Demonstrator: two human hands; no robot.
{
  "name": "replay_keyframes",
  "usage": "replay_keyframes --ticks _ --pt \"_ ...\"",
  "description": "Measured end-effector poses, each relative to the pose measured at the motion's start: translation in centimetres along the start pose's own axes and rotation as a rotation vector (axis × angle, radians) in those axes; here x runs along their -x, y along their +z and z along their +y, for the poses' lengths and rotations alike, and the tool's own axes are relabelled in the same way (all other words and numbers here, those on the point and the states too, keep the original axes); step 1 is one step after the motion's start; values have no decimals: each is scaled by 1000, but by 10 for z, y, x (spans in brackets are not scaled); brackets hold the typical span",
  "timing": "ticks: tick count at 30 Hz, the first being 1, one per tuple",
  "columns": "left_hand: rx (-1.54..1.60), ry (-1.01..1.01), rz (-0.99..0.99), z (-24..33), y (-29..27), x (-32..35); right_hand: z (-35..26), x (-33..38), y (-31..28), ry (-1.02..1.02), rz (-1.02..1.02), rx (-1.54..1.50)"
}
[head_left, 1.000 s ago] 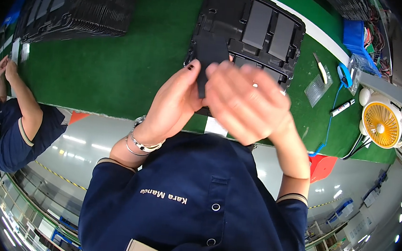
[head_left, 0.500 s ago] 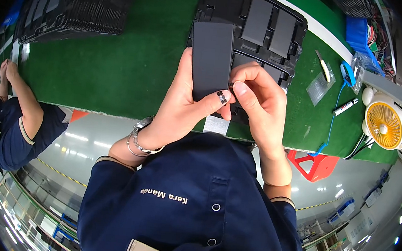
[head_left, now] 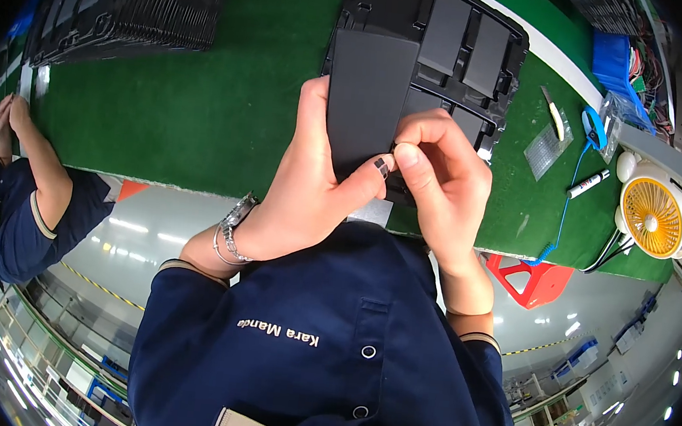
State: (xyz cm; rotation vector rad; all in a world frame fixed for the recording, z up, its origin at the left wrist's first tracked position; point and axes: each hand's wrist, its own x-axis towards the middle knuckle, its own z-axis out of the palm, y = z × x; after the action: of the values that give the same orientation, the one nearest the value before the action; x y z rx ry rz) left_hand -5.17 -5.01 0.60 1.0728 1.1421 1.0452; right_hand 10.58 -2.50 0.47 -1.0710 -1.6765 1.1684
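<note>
My left hand (head_left: 311, 178) is wrapped around a flat, dark grey rectangular block (head_left: 368, 102), fingers along its left side and thumb near its lower right corner. Small dark squares (head_left: 381, 167) show on that thumb's tip. At the same corner, my right hand (head_left: 448, 174) has thumb and forefinger pinched together, close against the left thumb. Whatever sits in that pinch is too small to make out. Beneath both hands lies a black moulded tray (head_left: 429, 83), where similar grey blocks (head_left: 444, 32) rest in compartments; the held block hides part of it.
Stacked black trays (head_left: 132, 8) stand on the green bench (head_left: 162, 128) at the far left. To the right are a knife (head_left: 557, 118), a marker (head_left: 588, 184), a blue strap with a coiled cord (head_left: 593, 128) and a yellow-white fan (head_left: 650, 217). A co-worker (head_left: 34, 202) sits at left.
The held block has tilted and looks larger, its far end reaching further right. My right pinch stays at its lower corner. Fewer dark squares show on my left thumb.
</note>
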Motion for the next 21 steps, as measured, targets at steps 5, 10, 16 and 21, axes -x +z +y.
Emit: replay_keyframes --ticks 5,10,16,21 --pt "252 -101 5 3 3 -3 -2 0 3 355 -20 -642" --pt "262 -99 0 3 3 -3 -1 0 2 345 -41 -635" --pt "243 -97 25 3 5 -2 2 0 0 274 -40 -465" --pt "468 -229 -130 5 -2 -4 13 -9 -7 116 59 -413"
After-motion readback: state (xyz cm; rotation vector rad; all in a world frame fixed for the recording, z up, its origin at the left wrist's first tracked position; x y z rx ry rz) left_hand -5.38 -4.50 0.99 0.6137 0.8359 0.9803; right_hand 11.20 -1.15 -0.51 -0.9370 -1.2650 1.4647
